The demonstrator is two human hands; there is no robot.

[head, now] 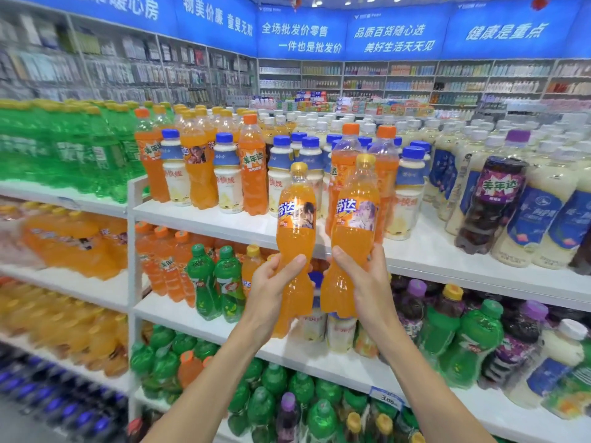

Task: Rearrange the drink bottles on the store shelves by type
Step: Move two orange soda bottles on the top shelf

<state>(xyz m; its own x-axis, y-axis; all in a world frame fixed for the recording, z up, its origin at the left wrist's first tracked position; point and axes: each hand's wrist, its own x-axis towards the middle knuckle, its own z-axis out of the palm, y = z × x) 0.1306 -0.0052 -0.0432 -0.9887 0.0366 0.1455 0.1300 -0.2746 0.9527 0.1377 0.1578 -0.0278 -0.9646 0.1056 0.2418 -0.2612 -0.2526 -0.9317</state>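
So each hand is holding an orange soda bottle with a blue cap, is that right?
Not quite. The head view shows the left hand holding the left orange bottle and the right hand holding the right orange bottle, but both caps are yellow, not blue.

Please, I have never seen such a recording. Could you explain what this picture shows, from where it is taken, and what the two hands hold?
There is no machine here. One camera, worn on a person's head, looks forward and down, so you see that person's own hands. The left hand grips one orange bottle, the right hand a second orange bottle, both yellow-capped and upright, in front of the white shelf. On it stand mixed drinks: orange bottles, white bottles with blue caps, a purple bottle.
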